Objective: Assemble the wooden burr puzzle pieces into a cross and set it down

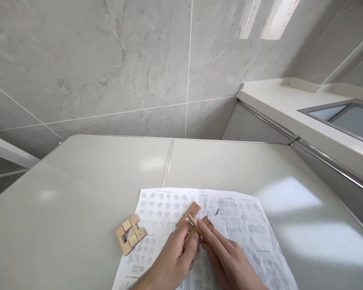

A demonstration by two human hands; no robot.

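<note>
Both my hands meet over a printed instruction sheet (245, 225) near the table's front edge. My left hand (172, 262) and my right hand (226, 257) pinch a small assembly of notched wooden puzzle pieces (193, 221), fingers closed on it from either side. The pieces cross each other at an angle just above the paper. To the left, a second group of notched wooden pieces (130, 235) lies on the table, half on the sheet's corner, apart from my left hand.
The pale table (93, 181) has a seam down its middle and ends at a grey tiled wall (109, 72). A white ledge with a metal-framed opening (345, 117) runs along the right side.
</note>
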